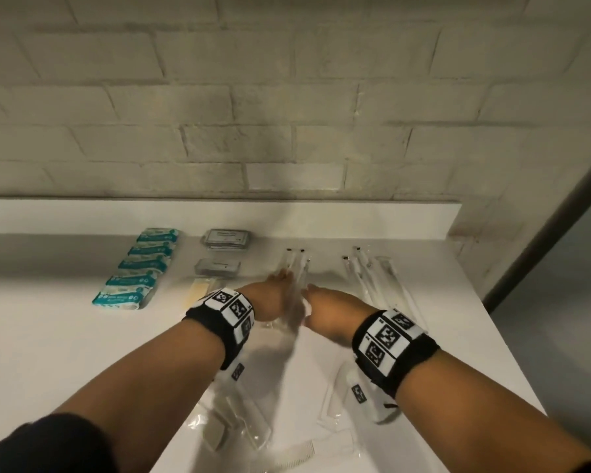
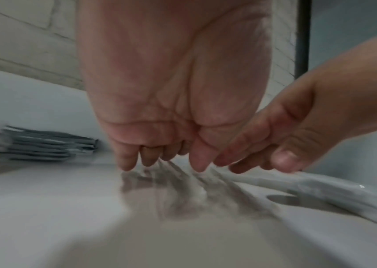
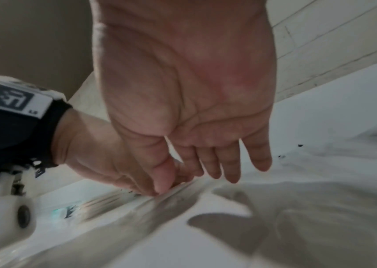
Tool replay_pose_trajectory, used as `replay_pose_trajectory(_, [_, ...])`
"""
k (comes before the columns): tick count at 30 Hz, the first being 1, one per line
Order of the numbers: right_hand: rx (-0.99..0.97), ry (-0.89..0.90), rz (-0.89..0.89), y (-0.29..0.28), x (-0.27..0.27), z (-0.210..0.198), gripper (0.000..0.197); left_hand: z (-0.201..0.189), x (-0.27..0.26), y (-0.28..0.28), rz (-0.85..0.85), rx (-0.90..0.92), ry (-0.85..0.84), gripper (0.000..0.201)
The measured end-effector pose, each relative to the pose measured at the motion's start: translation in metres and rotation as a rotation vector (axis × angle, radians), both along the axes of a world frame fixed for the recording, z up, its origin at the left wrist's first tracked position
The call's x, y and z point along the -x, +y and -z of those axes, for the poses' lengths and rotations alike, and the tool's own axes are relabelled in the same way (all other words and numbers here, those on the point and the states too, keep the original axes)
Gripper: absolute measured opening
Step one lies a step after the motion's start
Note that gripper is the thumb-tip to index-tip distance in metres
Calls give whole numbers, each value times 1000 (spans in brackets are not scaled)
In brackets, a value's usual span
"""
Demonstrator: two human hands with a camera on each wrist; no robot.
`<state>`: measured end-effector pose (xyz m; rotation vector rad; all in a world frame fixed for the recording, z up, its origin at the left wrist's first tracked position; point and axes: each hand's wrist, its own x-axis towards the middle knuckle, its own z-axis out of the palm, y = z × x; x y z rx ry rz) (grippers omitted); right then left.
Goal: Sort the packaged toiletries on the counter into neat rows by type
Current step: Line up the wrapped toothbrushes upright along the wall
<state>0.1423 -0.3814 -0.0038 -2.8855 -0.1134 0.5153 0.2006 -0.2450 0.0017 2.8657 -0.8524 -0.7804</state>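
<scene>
Several long clear-wrapped packets (image 1: 296,268) with dark tips lie side by side at the counter's middle back. My left hand (image 1: 277,285) and right hand (image 1: 321,298) meet over their near ends, one on each side. In the left wrist view my left hand (image 2: 159,163) points its fingers straight down, tips touching the counter and the blurred wrappers. In the right wrist view my right hand (image 3: 205,170) has straight, spread fingers, its thumb touching a clear packet (image 3: 176,192) beside my left hand (image 3: 114,163). Neither hand visibly curls round anything.
A row of teal packs (image 1: 137,268) runs along the left, with grey packs (image 1: 226,238) and a yellowish packet (image 1: 198,288) beside it. More long clear packets (image 1: 376,278) lie right. Loose wrapped items (image 1: 239,425) and a comb (image 1: 297,455) sit by the front. The brick wall (image 1: 287,131) backs the counter.
</scene>
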Motion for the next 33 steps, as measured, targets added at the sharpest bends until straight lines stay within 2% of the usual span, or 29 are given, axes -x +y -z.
replay_pose_trajectory(3, [121, -121, 196, -38, 0, -3, 43, 2, 1, 1, 40, 23, -6, 73])
replay_pose_trajectory(5, [248, -105, 271, -62, 2, -4, 54, 6, 6, 3, 96, 23, 42, 78])
replay_pose_trajectory(8, [219, 80, 401, -73, 2, -4, 31, 14, 11, 0, 180, -85, 81, 69])
replay_pose_trajectory(10, [175, 124, 446, -73, -3, -3, 24, 15, 10, -6, 151, -103, 77, 62])
replay_pose_trajectory(13, [140, 160, 454, -72, -13, -7, 24, 9, 6, -16, 114, -88, 27, 56])
replay_pose_trajectory(18, [-32, -10, 483, -54, -42, -15, 35, 16, -8, -25, 38, -54, 22, 52])
replay_pose_trajectory(21, [-27, -16, 385, -37, -61, -7, 29, 21, -14, -25, 18, -28, 61, 81])
replay_pose_trajectory(24, [25, -10, 217, -23, -67, 8, 29, 23, -16, -21, 19, 12, 20, 77])
replay_pose_trajectory(26, [40, -36, 180, -18, -63, 13, 32, 30, -21, -19, -20, 66, -4, 73])
replay_pose_trajectory(31, [67, -176, 334, -46, -48, 4, 37, 27, -21, -20, 27, 1, 21, 105])
replay_pose_trajectory(33, [154, -178, 467, -67, -42, -3, 35, 27, -18, -24, 81, 14, 4, 100])
